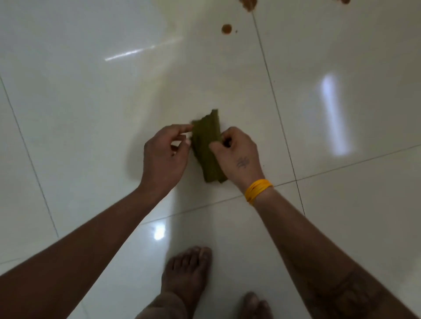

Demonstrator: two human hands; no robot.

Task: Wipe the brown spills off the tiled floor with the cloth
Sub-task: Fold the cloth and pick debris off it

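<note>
A folded olive-green cloth (207, 145) hangs between my two hands above the white tiled floor (91, 102). My right hand (237, 154), with a yellow band at its wrist, grips the cloth's right edge with curled fingers. My left hand (165, 152) touches the cloth's left edge with its fingertips, fingers loosely bent. A round brown spill (226, 29) lies on the floor far ahead. A larger brown spill (248, 3) sits at the top edge, and another brown spill (345, 1) is cut off at the top right.
My bare feet (186, 273) stand on the tiles at the bottom centre. Dark grout lines cross the glossy floor, which reflects bright light patches.
</note>
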